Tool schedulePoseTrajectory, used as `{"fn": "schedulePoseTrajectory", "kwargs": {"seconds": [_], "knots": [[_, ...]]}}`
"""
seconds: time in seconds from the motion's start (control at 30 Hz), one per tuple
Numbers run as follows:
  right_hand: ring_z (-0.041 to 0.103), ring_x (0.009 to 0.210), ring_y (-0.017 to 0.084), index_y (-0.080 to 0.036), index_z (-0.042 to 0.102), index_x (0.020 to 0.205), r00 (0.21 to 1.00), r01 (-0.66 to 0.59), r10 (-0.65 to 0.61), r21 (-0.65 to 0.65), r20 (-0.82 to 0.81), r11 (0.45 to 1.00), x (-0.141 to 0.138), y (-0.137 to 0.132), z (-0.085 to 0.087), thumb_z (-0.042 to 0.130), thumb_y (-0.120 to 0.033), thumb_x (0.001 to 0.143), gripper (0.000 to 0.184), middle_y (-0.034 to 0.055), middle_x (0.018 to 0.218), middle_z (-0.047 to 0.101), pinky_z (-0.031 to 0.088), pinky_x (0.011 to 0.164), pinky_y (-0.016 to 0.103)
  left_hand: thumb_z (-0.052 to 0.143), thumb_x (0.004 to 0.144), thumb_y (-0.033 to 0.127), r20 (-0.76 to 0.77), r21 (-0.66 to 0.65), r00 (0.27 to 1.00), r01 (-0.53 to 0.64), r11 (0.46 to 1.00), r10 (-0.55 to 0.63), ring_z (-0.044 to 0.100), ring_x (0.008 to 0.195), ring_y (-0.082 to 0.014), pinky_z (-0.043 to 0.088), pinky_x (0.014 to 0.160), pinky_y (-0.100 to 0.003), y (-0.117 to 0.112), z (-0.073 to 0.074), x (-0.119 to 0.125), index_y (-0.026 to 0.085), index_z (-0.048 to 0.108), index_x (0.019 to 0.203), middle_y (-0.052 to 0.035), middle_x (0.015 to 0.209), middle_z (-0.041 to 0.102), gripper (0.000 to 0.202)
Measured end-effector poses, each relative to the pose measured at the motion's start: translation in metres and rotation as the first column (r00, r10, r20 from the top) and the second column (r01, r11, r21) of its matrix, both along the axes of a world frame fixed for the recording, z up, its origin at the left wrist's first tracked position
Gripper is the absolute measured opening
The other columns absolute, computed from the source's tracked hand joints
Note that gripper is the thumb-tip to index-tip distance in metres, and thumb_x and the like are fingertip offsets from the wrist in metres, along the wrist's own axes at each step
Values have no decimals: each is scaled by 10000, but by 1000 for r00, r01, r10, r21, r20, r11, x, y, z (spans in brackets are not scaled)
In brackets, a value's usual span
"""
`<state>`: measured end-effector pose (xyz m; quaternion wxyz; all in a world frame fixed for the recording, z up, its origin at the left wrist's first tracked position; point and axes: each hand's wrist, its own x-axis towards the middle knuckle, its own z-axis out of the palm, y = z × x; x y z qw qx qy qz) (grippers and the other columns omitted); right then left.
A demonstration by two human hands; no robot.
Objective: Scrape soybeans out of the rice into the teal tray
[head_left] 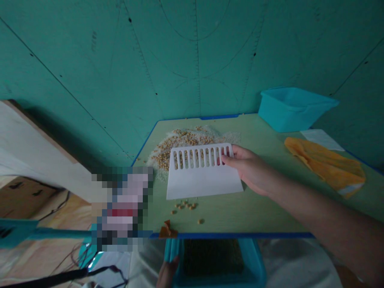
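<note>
My right hand [247,166] grips the right end of a white plastic scraper [204,182] with a row of slots along its top. The scraper is held tilted over the table, its straight lower edge facing me. Behind it spreads a pile of yellow corn kernels and small white grains [168,148], partly seen through the slots. Several loose kernels [186,205] lie on the near side. Below the table's front edge, my left hand [168,273] holds the left rim of a blue plastic basin [260,266]. Dark contents in that basin are too shadowed to name.
The light-green table [261,216] has a blue edge and backs onto a green wall. A blue tub [288,116] stands at its back right, near an orange cloth [327,164] and a white sheet [325,139]. An orange scrap [168,230] sits at the front edge. A blurred-out object [129,204] borders the left.
</note>
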<state>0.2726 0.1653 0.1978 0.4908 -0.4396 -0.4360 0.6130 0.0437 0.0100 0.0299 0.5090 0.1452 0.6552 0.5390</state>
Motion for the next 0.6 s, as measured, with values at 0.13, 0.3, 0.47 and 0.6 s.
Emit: {"fn": "schedulePoseTrajectory", "kwargs": {"seconds": [0.13,0.3,0.47,0.6], "knots": [[593,708,172,-212,589,779,1000,-24,24,-22,-1,999,-1,-2,1,620,-194,708,80,-11,731,642,461,736,355,700,560,149,-102,139,993,-43,989,57,241,1345,-358,372,1017,-460,14,9,-4,341,630,1085,50,1266,638,564],[603,705,180,-213,598,823,999,-35,35,-24,-3,999,-1,-2,1,628,-207,710,117,-1,749,658,472,753,377,708,543,127,-146,184,987,-46,982,74,188,1361,-326,306,1056,-411,18,13,-6,358,648,1047,85,1322,591,557],[601,736,187,-217,583,814,998,-69,69,-27,13,997,-1,-3,1,629,-252,708,121,8,767,647,463,748,370,739,577,223,-85,69,995,-52,996,57,177,1357,-379,256,1069,-526,9,12,1,335,594,1182,29,1278,631,632],[592,715,190,-225,572,784,997,-69,70,-48,22,996,-2,-4,1,636,-256,691,117,1,739,624,456,725,373,700,637,323,10,-4,1000,-12,1000,12,276,1329,-398,273,1046,-592,11,5,4,303,615,1159,-25,1125,716,529]]}}
